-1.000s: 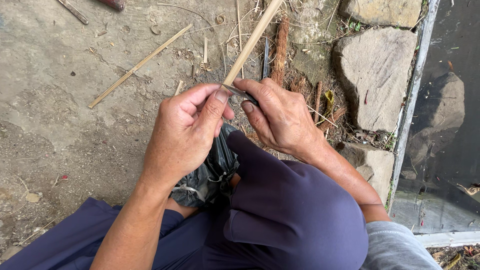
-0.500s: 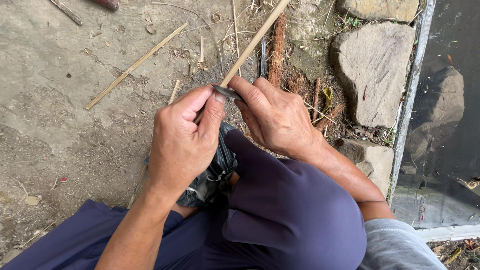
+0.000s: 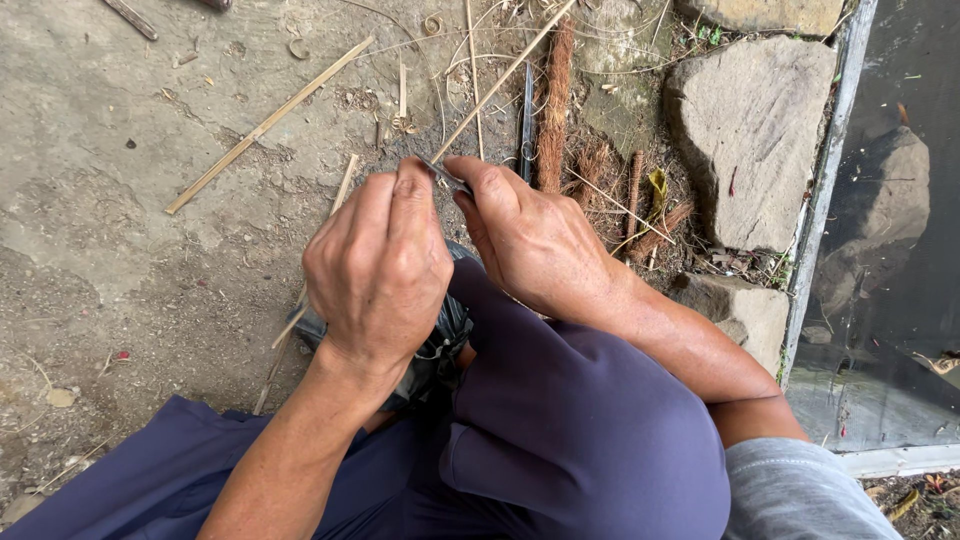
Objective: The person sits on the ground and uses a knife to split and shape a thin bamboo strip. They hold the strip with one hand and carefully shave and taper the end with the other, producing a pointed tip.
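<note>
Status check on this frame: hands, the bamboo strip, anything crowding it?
Left hand and right hand both pinch the near end of the bamboo strip. Small dark blade between the fingertips. Stones lie to the right, apart.

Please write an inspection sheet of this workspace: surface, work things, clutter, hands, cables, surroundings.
Surface: bare dusty ground.
Job's things: thin bamboo strip and small dark blade, pinched between both hands.
Clutter: loose bamboo stick, brown fibrous stems, dry shavings.
Hands: left hand and right hand closed on the strip, above the knee.
Cables: nothing seen.
Surroundings: flat stones, dark panel at right.
</note>
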The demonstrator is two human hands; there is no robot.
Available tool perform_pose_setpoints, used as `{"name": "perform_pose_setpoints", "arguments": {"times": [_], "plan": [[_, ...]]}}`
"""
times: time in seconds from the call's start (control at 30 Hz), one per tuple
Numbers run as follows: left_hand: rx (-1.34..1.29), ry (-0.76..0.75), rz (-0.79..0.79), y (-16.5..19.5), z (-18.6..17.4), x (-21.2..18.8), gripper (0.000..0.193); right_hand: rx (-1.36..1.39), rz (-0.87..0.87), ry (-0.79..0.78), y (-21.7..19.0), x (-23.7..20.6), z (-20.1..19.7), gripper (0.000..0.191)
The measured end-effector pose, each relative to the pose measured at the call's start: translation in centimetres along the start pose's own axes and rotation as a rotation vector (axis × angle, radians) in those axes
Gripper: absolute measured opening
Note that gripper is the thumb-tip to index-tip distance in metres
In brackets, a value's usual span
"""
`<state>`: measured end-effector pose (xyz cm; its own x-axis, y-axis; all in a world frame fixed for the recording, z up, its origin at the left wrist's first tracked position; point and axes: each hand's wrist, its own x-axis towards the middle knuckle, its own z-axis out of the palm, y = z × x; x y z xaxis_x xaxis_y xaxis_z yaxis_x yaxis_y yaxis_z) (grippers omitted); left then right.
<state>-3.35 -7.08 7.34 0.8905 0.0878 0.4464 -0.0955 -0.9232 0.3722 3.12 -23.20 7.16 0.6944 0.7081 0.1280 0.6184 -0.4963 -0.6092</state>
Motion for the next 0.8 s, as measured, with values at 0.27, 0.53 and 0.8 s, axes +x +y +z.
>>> {"name": "perform_pose_setpoints", "arguments": {"times": [0.27, 0.53, 0.8], "plan": [[0.113, -0.042, 0.053, -0.7, 1.0, -0.5, 0.015, 0.060, 0.042, -0.037, -0.2, 0.5, 0.6, 0.028], [0.130, -0.069, 0.026, -1.2, 1.5, -0.9, 0.015, 0.076, 0.149, -0.113, -0.5, 1.3, 1.2, 0.028], [0.158, -0.098, 0.024, -1.8, 2.6, -1.7, 0.017, 0.120, 0.146, -0.138, 0.0, 1.8, 2.0, 0.029]]}}
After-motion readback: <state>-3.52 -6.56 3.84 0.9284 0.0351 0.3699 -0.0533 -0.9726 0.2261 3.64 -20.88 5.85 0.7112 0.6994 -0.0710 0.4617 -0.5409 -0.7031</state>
